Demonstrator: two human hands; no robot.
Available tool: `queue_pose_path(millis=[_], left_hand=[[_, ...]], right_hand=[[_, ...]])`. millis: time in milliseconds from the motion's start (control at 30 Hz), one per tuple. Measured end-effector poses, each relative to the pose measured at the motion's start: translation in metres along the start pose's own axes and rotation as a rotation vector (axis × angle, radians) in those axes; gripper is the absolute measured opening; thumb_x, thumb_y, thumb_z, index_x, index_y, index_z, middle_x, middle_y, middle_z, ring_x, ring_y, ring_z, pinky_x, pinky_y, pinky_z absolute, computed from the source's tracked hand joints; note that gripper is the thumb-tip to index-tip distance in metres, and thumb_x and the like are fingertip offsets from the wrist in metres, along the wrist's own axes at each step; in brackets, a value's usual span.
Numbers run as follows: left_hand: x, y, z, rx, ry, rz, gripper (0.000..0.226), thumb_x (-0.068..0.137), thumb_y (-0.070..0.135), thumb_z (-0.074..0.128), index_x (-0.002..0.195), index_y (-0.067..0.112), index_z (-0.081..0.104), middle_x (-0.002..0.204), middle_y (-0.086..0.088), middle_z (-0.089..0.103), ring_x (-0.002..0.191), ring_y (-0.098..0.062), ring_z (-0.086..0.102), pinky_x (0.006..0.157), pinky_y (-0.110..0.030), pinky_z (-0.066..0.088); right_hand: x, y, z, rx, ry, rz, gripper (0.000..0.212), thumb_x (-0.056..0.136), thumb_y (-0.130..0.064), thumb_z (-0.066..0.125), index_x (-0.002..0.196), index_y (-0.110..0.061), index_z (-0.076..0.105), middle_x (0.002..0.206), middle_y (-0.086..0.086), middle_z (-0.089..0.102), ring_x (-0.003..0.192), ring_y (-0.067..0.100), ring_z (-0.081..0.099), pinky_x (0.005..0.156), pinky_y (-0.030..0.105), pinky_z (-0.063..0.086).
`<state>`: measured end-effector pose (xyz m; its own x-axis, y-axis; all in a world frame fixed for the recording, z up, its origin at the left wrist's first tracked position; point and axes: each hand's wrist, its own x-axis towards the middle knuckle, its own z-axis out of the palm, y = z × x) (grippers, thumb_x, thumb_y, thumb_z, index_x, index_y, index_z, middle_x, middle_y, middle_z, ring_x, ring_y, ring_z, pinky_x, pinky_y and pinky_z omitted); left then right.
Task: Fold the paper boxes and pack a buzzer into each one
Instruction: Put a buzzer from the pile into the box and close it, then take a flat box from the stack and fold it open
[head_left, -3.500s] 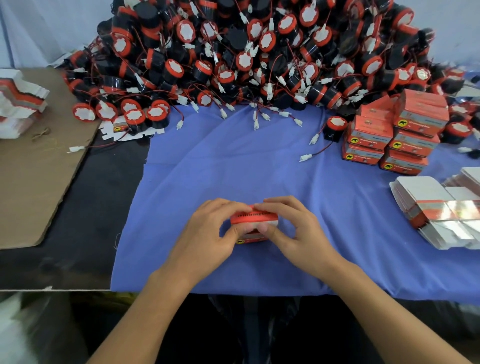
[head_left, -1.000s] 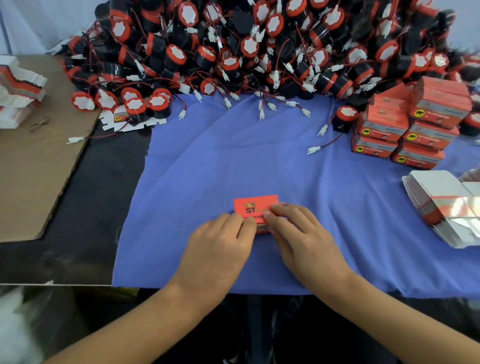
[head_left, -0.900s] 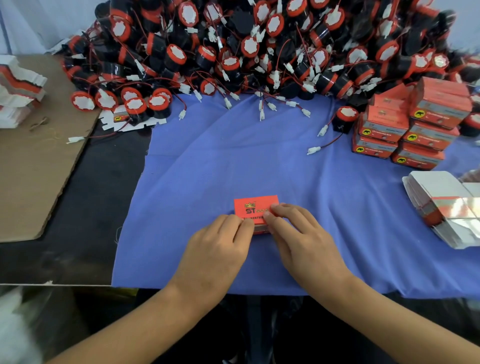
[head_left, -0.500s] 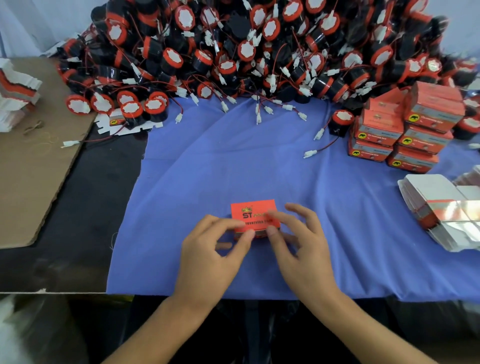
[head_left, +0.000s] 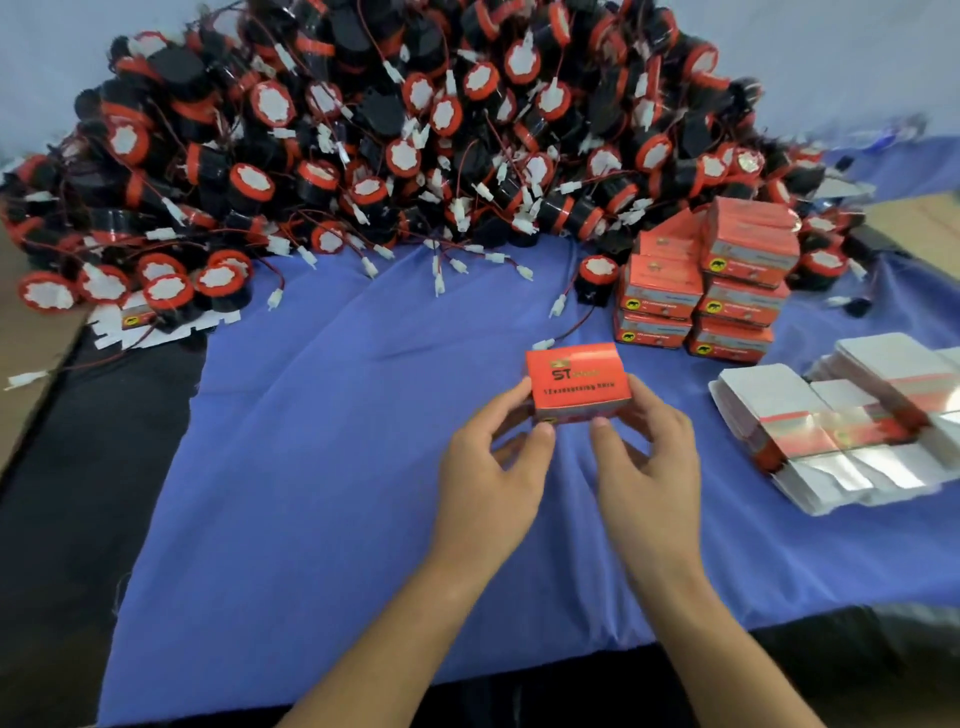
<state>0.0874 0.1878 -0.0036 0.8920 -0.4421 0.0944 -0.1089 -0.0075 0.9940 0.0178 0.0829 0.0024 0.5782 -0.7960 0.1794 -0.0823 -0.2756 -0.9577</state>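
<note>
At cloth centre, head view: small orange-red paper box (head_left: 576, 382) with black print on its top face. Its flaps look shut as far as shows. It is held between both hands over the blue cloth (head_left: 337, 441); whether it clears the cloth, cannot tell.
Left hand (head_left: 493, 467): pinching the box's 9 o'clock end, thumb on the near lower edge, fingers curled up to the far corner.
Right hand (head_left: 649, 462): pinching the 3 o'clock end in mirror fashion, thumb on the near lower edge.
Box vs grip: lies at 12 o'clock of both palms, out at the fingertips only. Palms are apart from it and the printed top is uncovered, tipped slightly toward the camera.
Step in hand (judgement): box appears closed and presumably loaded, though the contents are not visible. Reads as a last squaring-up before it joins the finished ones.
How to do it well: keep pressure light and on the corners, where paper walls are stiffest. Check the end flaps sit flush, and hold the box level so nothing springs open.
Finished stock: stack of closed orange boxes (head_left: 727, 280) at 1 o'clock, well apart from the hands.
Supply: heap of round black-and-red buzzers (head_left: 389, 145) with red wires and white plugs, from 10 to 1 o'clock. Flat white-and-silver box blanks (head_left: 841, 431) lie at 3 o'clock.
</note>
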Motion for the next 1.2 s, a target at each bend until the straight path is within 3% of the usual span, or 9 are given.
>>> queue_pose_path(millis=[167,367,467,567,733,867,967,1100,1200], left_hand=[[0.061,0.033,0.048,-0.05,-0.119,0.061,0.052,0.094,-0.003,0.059,0.129,0.035,0.065,0.12,0.023,0.072,0.117,0.007,0.063,0.098,-0.014,0.049],[0.145,0.047,0.082,-0.014,-0.115,0.002,0.048,0.094,-0.006,0.054,0.136,0.014,0.066,0.126,0.0,0.073,0.12,-0.014,0.067,0.107,-0.041,0.052],[0.178,0.045,0.095,-0.028,-0.163,-0.037,0.047,0.094,-0.009,0.049,0.126,0.018,0.07,0.118,0.002,0.076,0.114,-0.013,0.07,0.102,-0.036,0.056],[0.206,0.047,0.11,-0.049,-0.228,-0.059,0.051,0.093,-0.016,0.041,0.118,0.017,0.072,0.106,-0.002,0.079,0.094,-0.013,0.071,0.086,-0.031,0.059],[0.24,0.039,0.134,0.064,-0.364,-0.05,0.049,0.1,-0.007,0.043,0.138,0.015,0.065,0.125,-0.008,0.073,0.119,-0.034,0.067,0.104,-0.051,0.054],[0.246,0.036,0.14,0.112,-0.446,-0.057,0.054,0.099,-0.005,0.042,0.145,0.018,0.059,0.132,-0.01,0.07,0.125,-0.029,0.064,0.109,-0.048,0.051],[0.235,0.04,0.137,0.159,-0.237,0.029,0.05,0.098,-0.002,0.049,0.144,0.015,0.058,0.138,-0.008,0.066,0.124,-0.019,0.063,0.109,-0.03,0.048],[0.174,0.045,0.141,0.119,0.046,0.192,0.027,0.092,0.0,0.059,0.109,0.019,0.068,0.105,0.005,0.07,0.084,0.0,0.064,0.072,-0.006,0.045],[0.114,0.036,0.158,0.026,-0.091,0.078,0.019,0.091,0.003,0.067,0.094,0.022,0.063,0.09,0.008,0.068,0.077,0.0,0.063,0.069,-0.009,0.046]], right_hand=[[0.065,-0.017,-0.014,0.062,0.144,-0.042,0.058,0.095,0.0,0.059,0.149,-0.016,0.048,0.133,-0.007,0.059,0.12,-0.007,0.054,0.096,0.013,0.047],[0.135,-0.027,0.005,0.016,0.112,0.043,0.047,0.088,-0.007,0.061,0.128,-0.028,0.052,0.107,-0.01,0.068,0.088,-0.003,0.064,0.075,0.014,0.048],[0.166,-0.024,0.018,0.103,0.059,0.152,0.047,0.086,-0.007,0.058,0.128,-0.029,0.054,0.096,-0.01,0.07,0.08,0.003,0.065,0.074,0.027,0.054],[0.194,-0.024,0.025,0.151,0.064,0.212,0.048,0.084,-0.009,0.057,0.124,-0.035,0.053,0.132,0.003,0.065,0.115,0.015,0.065,0.097,0.04,0.055],[0.228,-0.014,0.022,0.165,0.132,0.271,0.073,0.088,-0.014,0.054,0.158,-0.022,0.037,0.161,0.002,0.039,0.141,0.022,0.048,0.113,0.045,0.046],[0.227,-0.01,0.017,0.148,0.155,0.273,0.072,0.093,-0.014,0.052,0.161,-0.025,0.031,0.155,-0.003,0.047,0.131,0.015,0.054,0.106,0.038,0.05],[0.206,-0.017,0.01,0.091,0.157,0.161,0.06,0.09,-0.013,0.053,0.148,-0.029,0.049,0.134,-0.008,0.064,0.118,0.014,0.063,0.1,0.045,0.055],[0.152,-0.013,-0.017,0.019,0.196,0.028,0.045,0.093,-0.004,0.054,0.13,-0.027,0.064,0.092,-0.032,0.07,0.082,-0.006,0.066,0.071,0.016,0.056],[0.112,0.002,-0.056,-0.143,0.291,-0.01,0.037,0.092,-0.001,0.057,0.117,-0.026,0.071,0.106,-0.013,0.07,0.089,0.006,0.066,0.071,0.023,0.054]])
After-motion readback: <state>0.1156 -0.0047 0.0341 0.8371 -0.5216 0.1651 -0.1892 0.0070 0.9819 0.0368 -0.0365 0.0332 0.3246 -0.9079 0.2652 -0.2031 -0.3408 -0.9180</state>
